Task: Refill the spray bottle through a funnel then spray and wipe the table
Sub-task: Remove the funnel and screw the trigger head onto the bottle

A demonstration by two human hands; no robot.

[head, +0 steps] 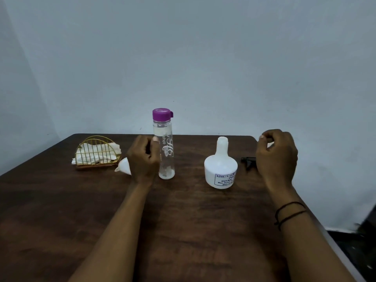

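Note:
A white spray bottle (pixel 220 167) stands uncapped on the dark wooden table (pixel 183 220), right of centre. Its black spray head (pixel 248 160) lies on the table further right, partly hidden behind my right hand (pixel 276 159), whose fingers are curled with nothing in them. A clear water bottle with a purple cap (pixel 164 143) stands upright left of centre. My left hand (pixel 143 159) hovers just left of it, fingers loosely curled, thumb near the bottle; I cannot tell whether it touches. A white funnel (pixel 124 166) lies on its side behind that hand.
A gold wire holder with white tissues (pixel 97 153) sits at the table's back left. A pale wall rises right behind the table. The table's right edge runs close to my right forearm, with dark floor beyond.

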